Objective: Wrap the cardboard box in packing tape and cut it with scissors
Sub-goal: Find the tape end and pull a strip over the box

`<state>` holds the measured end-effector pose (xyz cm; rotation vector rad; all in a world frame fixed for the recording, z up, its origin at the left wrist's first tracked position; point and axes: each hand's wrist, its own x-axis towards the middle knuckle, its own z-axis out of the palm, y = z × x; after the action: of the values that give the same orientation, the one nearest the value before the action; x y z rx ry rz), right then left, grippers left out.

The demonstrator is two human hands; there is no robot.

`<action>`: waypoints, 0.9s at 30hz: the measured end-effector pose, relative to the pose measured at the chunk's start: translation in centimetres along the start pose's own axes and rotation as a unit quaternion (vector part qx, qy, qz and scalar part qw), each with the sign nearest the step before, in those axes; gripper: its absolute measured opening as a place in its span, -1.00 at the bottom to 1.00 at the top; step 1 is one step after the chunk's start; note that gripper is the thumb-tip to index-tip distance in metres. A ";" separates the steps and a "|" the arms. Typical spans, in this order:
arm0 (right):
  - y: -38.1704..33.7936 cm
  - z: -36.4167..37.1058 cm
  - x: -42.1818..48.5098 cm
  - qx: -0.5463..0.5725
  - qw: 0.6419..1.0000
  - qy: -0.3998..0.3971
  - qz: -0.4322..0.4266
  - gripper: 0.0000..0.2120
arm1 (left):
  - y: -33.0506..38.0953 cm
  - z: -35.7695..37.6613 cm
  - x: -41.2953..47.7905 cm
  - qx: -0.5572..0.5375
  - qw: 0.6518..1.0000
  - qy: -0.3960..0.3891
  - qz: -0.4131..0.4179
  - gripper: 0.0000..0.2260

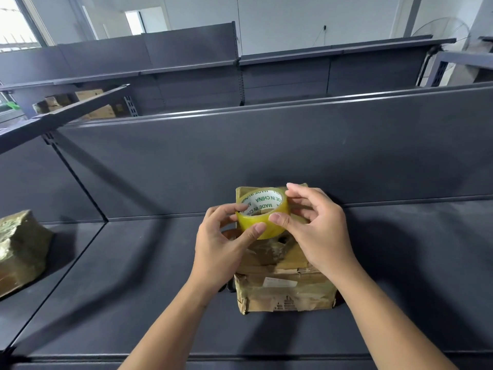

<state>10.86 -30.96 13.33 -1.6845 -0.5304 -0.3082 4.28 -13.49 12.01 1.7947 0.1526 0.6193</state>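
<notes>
A worn cardboard box (285,289), covered in old tape, stands on the dark shelf (133,276) in front of me. Above it I hold a roll of yellowish packing tape (262,213) with a white core. My left hand (224,241) grips the roll from the left, thumb on its outer face and fingers at the core. My right hand (317,225) pinches the roll's right edge, thumb pressed on the tape surface. A dark bit (229,287) shows just left of the box under my left wrist; I cannot tell what it is. No scissors are plainly visible.
Another tape-wrapped box (21,249) sits on the shelf at the far left. A dark back panel (266,156) rises right behind the box. More dark shelving and stacked cartons (93,105) stand beyond it.
</notes>
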 end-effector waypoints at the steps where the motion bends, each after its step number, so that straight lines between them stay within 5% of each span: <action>1: 0.0 0.0 0.0 -0.002 1.000 -0.002 -0.004 -0.35 | -0.1 -0.1 0.1 -0.006 1.000 -0.008 -0.007 -0.57; 17: 1.7 -0.2 -0.1 -0.015 0.998 -0.044 0.039 -0.54 | 0.0 -0.5 1.2 0.026 0.997 -0.069 -0.034 -0.56; 22: 2.1 -0.1 0.4 0.002 0.998 -0.025 0.057 -0.35 | -0.2 -0.6 1.6 0.040 0.996 -0.067 -0.034 -0.58; 27: 2.2 0.1 0.0 0.031 0.998 0.011 0.061 -0.45 | -0.4 -0.4 1.6 0.052 0.996 -0.060 -0.030 -0.58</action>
<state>11.98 -31.05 11.46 -1.6446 -0.4147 -0.2189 5.53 -12.36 12.26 1.9148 0.1579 0.4663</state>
